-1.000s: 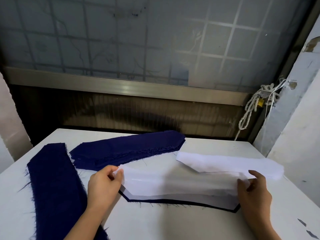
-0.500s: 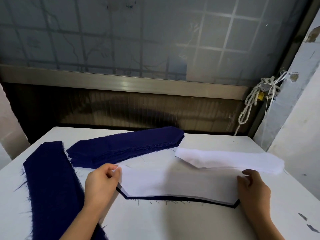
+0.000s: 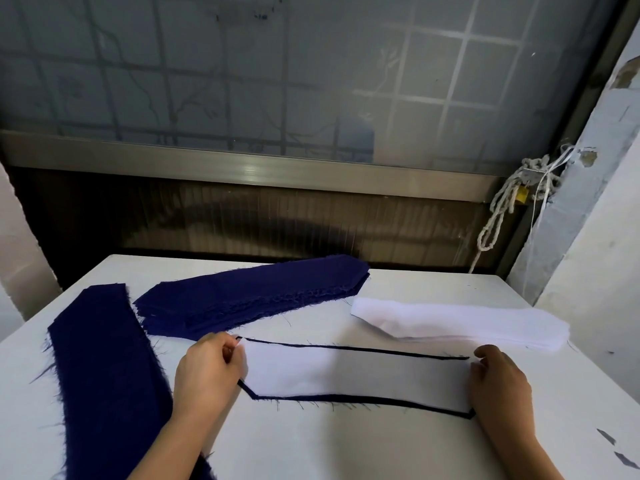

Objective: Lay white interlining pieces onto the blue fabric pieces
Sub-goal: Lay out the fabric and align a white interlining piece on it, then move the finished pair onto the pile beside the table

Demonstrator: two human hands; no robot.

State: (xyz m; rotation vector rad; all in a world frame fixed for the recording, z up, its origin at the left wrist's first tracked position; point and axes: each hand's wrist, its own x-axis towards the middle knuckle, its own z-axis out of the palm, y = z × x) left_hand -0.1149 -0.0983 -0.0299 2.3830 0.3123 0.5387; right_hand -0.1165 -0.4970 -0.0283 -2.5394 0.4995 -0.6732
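A white interlining piece lies flat on a blue fabric piece in the middle of the table, with only a thin blue border showing around it. My left hand pinches the interlining's left end between thumb and fingers. My right hand rests on its right end with fingers curled over the edge. A stack of white interlining pieces lies behind on the right. A stack of blue fabric pieces lies behind on the left.
A long blue fabric strip runs down the left side of the white table. Small dark scraps lie near the right edge. A window wall stands behind the table, with a knotted rope hanging at the right.
The interlining piece, held lifted above the blue piece a second ago, has been lowered and now lies flat on it. Both hands came down with its ends.
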